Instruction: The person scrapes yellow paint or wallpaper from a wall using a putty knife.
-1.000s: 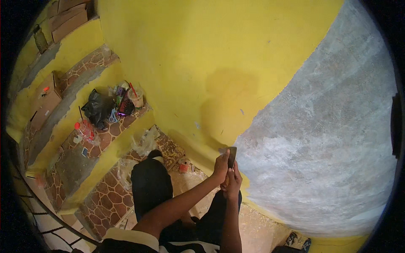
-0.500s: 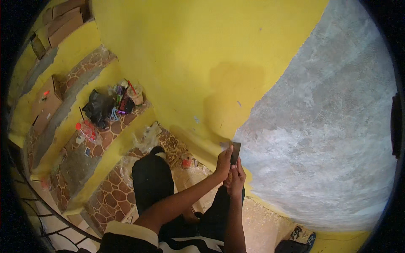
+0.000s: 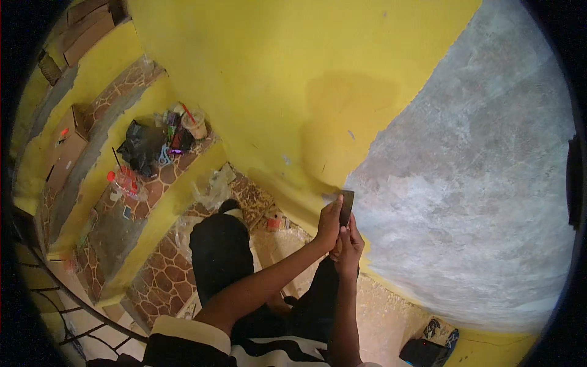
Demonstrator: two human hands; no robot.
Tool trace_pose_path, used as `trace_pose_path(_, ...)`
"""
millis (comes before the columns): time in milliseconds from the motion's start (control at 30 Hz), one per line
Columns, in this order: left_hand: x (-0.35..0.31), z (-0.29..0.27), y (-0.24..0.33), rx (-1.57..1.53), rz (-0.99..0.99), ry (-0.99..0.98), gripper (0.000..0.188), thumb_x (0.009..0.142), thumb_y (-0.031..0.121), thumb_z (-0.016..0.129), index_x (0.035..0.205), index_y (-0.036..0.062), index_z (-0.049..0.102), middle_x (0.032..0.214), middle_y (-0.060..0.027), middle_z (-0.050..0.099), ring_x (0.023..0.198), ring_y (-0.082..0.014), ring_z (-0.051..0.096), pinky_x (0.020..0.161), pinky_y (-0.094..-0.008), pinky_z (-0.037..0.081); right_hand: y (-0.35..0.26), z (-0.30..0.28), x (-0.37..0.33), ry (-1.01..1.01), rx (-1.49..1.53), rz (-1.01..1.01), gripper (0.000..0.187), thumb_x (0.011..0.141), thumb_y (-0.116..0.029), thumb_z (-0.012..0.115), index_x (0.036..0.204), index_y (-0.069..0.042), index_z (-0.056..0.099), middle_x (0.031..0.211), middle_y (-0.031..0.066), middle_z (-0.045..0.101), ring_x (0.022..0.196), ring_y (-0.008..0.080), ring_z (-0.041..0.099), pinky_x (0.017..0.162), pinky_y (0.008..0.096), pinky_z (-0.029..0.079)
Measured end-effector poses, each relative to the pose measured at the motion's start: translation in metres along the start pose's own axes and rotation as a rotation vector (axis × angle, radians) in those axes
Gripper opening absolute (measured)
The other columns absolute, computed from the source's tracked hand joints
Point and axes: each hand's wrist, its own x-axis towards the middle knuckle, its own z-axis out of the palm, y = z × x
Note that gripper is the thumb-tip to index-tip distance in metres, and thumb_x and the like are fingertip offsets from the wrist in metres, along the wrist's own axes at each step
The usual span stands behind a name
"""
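Both my hands close on one scraper (image 3: pixel 347 208), a dark flat blade held upright against the wall. My left hand (image 3: pixel 329 225) grips it from the left, thumb pressed along the blade. Just below and to the right, my right hand (image 3: pixel 348 249) wraps its lower end; the fingers hide the handle. The blade's top edge meets the border between yellow paint (image 3: pixel 269 79) and a bare grey patch (image 3: pixel 465 159). This ragged border climbs toward the upper right.
Tiled steps rise at left, bearing a black plastic bag (image 3: pixel 139 150), blue scissors (image 3: pixel 164 155), a drink cup (image 3: pixel 194 125) and a red-capped bottle (image 3: pixel 126 182). A cardboard box (image 3: pixel 66 150) sits farther left. Paint flakes litter the floor (image 3: pixel 385 312). A dark railing (image 3: pixel 92 312) curves lower left.
The whole view has shifted slightly, so the steps and wall border sit higher. My hands and the scraper appear a little higher and farther right, still at the paint border.
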Motion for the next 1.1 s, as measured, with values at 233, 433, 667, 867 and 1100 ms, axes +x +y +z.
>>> trace_pose_path(233, -0.003, 0.007, 0.024, -0.067, -0.114, -0.099, 0.046, 0.091, 0.045, 0.043, 0.068, 0.0059, 0.049, 0.061, -0.0009, 0.045, 0.057, -0.0102, 0.041, 0.053, -0.0275, 0.036, -0.012, 0.007, 0.004, 0.031, -0.025, -0.034, 0.043, 0.092, -0.014, 0.049, 0.133, -0.008, 0.039, 0.063, -0.0025, 0.046, 0.039, 0.0035, 0.035, 0.034, 0.0189, 0.026)
trace_pose_path(433, 0.006, 0.002, 0.006, -0.064, -0.035, -0.041, 0.048, 0.089, 0.05, 0.044, 0.068, 0.007, 0.048, 0.061, -0.0014, 0.046, 0.052, -0.0096, 0.042, 0.046, -0.0264, 0.035, 0.004, -0.001, 0.007, 0.03, -0.176, -0.138, 0.044, 0.091, -0.014, 0.049, 0.133, -0.01, 0.039, 0.066, -0.0011, 0.049, 0.036, 0.0035, 0.035, 0.032, 0.0182, 0.026)
trace_pose_path(667, -0.004, 0.008, 0.02, -0.117, -0.16, -0.125, 0.048, 0.087, 0.057, 0.044, 0.073, 0.0104, 0.047, 0.059, 0.0011, 0.042, 0.049, -0.0092, 0.04, 0.043, -0.0251, 0.034, -0.015, 0.008, 0.001, 0.052, -0.007, -0.077, 0.044, 0.09, -0.008, 0.047, 0.134, -0.008, 0.039, 0.067, -0.0001, 0.047, 0.036, 0.0045, 0.035, 0.03, 0.0185, 0.027)
trace_pose_path(867, -0.012, 0.017, 0.027, -0.08, -0.223, -0.216, 0.049, 0.086, 0.058, 0.044, 0.072, 0.0113, 0.047, 0.055, 0.0009, 0.044, 0.041, -0.0093, 0.041, 0.035, -0.023, 0.032, -0.029, -0.004, -0.003, 0.011, -0.046, -0.06, 0.044, 0.09, -0.007, 0.05, 0.133, -0.009, 0.04, 0.068, -0.0023, 0.048, 0.042, 0.0032, 0.035, 0.038, 0.0188, 0.029)
trace_pose_path(1100, -0.004, 0.01, 0.016, -0.118, -0.235, -0.253, 0.048, 0.088, 0.055, 0.041, 0.074, 0.0101, 0.049, 0.053, -0.0011, 0.046, 0.036, -0.011, 0.039, 0.032, -0.024, 0.029, -0.038, -0.002, -0.01, -0.051, 0.059, -0.005, 0.044, 0.091, -0.008, 0.047, 0.134, -0.013, 0.039, 0.064, -0.003, 0.045, 0.038, 0.0032, 0.033, 0.034, 0.0193, 0.026)
